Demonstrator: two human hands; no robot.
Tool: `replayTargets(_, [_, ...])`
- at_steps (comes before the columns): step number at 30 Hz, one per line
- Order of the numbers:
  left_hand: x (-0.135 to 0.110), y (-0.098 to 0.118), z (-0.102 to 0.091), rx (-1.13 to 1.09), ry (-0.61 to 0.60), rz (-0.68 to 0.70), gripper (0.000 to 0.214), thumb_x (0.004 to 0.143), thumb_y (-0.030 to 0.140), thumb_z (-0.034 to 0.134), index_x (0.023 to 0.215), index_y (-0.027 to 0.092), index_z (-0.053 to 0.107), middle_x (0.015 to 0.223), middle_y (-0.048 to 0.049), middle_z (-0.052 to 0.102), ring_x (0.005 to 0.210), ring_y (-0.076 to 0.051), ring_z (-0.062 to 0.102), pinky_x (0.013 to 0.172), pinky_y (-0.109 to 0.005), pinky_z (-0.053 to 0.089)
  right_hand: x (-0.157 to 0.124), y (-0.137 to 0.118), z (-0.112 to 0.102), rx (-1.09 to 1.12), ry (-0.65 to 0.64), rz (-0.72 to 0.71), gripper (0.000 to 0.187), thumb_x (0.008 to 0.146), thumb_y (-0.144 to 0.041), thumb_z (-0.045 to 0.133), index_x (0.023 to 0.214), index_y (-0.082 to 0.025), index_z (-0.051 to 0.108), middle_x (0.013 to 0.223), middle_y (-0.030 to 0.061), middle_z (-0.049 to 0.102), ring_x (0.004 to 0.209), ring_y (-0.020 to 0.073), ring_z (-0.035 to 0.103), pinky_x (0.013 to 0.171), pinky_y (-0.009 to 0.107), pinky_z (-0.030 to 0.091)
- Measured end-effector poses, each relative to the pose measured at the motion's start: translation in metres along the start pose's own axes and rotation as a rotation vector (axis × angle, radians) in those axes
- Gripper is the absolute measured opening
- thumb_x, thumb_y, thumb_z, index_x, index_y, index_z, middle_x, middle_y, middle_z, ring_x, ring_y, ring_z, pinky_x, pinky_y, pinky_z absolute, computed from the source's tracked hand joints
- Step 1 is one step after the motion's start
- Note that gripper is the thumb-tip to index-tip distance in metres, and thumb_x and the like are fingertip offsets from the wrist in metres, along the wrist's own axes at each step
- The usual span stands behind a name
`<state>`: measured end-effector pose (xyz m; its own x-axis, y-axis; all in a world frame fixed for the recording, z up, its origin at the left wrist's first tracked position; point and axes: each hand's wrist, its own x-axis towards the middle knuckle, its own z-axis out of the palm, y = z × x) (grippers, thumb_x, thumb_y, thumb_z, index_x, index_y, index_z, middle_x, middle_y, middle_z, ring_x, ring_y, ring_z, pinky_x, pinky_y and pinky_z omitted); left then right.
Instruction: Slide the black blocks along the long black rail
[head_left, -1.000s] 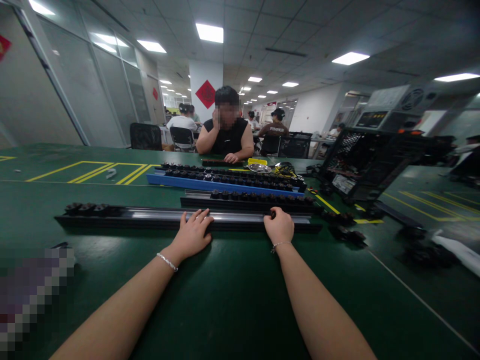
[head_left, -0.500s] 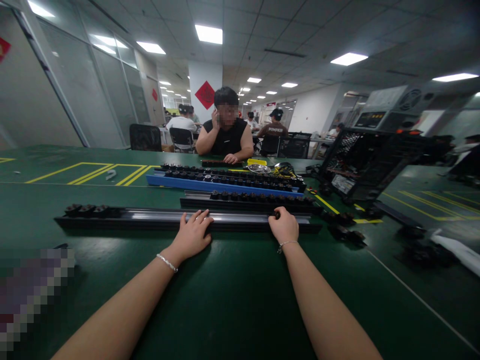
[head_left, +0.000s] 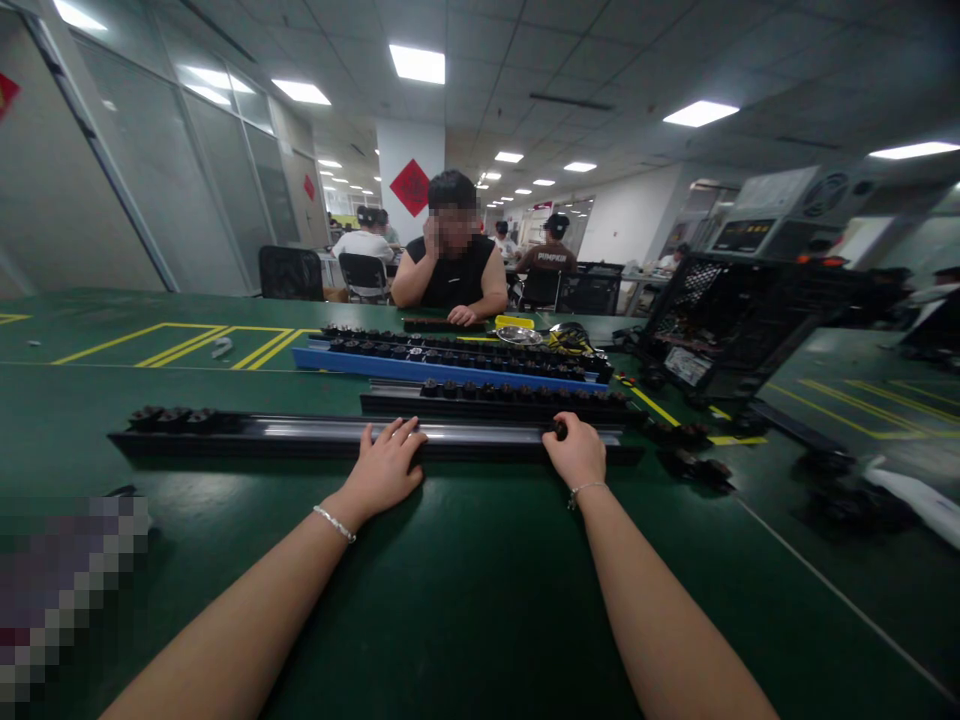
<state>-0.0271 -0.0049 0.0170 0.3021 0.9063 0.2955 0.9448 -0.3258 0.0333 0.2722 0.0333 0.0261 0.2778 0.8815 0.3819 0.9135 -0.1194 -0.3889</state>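
Note:
A long black rail (head_left: 480, 436) with a shiny metal channel lies across the green table in front of me. Several black knob-like wheels (head_left: 174, 420) sit in its left end. My left hand (head_left: 386, 462) rests on the rail near the middle, palm down with fingers spread, holding nothing. Toward the rail's right end, my right hand (head_left: 576, 450) has its fingers closed around a small black wheel-like part (head_left: 559, 430), mostly hidden by the hand, at the channel.
Behind lie a shorter black rail (head_left: 390, 394) and a blue rail (head_left: 337, 362), both lined with black wheels. Loose black parts (head_left: 697, 468) lie at the right, near an open black machine case (head_left: 697, 320). A person in black (head_left: 450, 270) sits opposite.
My right hand has slid slightly to the right along the rail with the small black part. The left hand stays in place.

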Motion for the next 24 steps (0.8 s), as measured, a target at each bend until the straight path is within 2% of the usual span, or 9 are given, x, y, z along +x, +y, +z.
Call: replayTargets(24, [0.0,0.0,0.0,-0.003,-0.006,0.003,0.046,0.077,0.028,0.046,0.122,0.024,0.051,0.144,-0.0095,0.039,0.134,-0.031,0.032,0.105,-0.063,0.017,0.005,0.018,-0.002,-0.022,0.075,0.098,0.034,0.074,-0.026,0.049,0.105,-0.02,0.063,0.089,0.0066,0.065,0.09,0.0223,0.057,0.081,0.033,0.04])
